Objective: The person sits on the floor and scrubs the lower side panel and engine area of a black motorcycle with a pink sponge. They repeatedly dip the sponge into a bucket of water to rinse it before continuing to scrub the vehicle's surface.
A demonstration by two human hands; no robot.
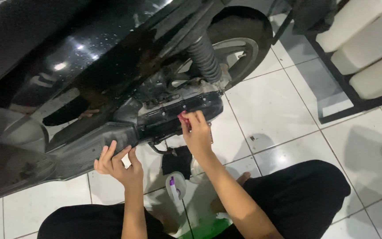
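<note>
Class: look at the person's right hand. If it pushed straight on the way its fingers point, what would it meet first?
The right hand points up at the scooter's black engine cover. Its fingertips, pinching a small red thing, already look to be against it, though depth is unclear.

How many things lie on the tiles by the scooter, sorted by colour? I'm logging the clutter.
White with purple cap, spray bottle: 1
Black, flat patch or cloth: 1
Green, item at the bottom edge: 1
Total: 3
The right hand additionally holds a small red tool.
</note>
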